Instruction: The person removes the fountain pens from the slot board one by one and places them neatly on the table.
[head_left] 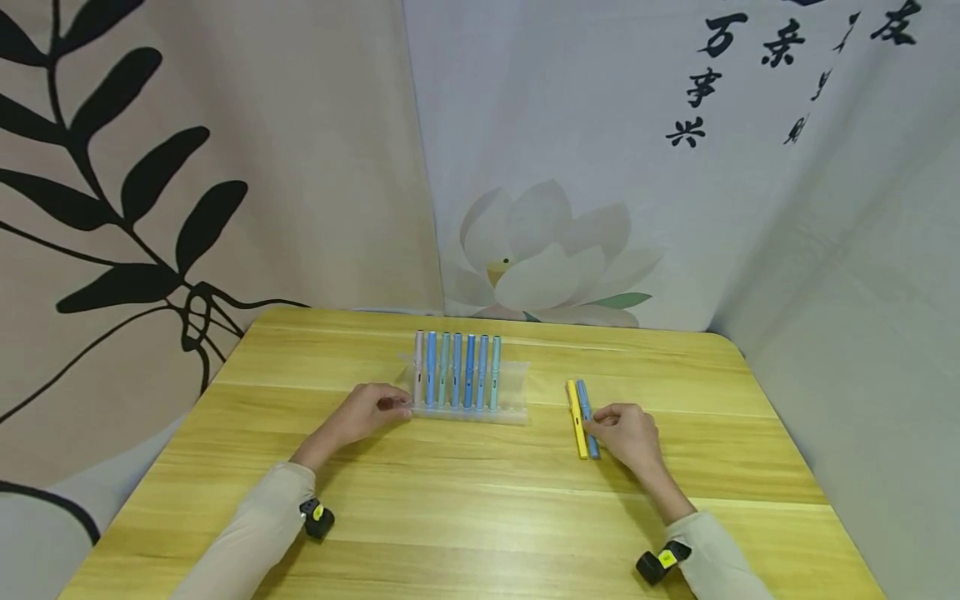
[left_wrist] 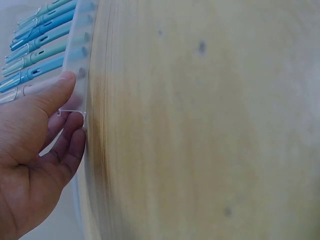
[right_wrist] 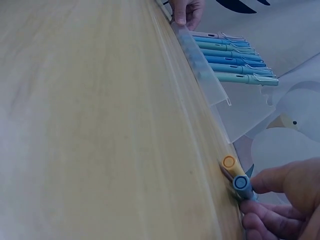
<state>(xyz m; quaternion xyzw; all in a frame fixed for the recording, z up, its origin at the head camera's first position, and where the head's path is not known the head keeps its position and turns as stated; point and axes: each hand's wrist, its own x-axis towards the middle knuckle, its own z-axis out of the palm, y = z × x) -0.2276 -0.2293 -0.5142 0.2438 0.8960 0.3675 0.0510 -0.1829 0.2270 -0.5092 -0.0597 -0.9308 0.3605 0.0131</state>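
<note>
Blue pen, pinched by the right hand seemingly for pickup, needs lifting clear of the yellow pen; the left hand grips the rack.

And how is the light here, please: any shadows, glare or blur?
Head view: soft shadows on the table near the left hand and the right hand, pale sheen nearer the camera; left wrist view: table washed out, grain soft; right wrist view: bluish tint, table grain also soft.

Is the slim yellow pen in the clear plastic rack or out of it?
Out: the yellow pen lies on the wooden table beside a slim blue pen, apart from the rack.
</note>
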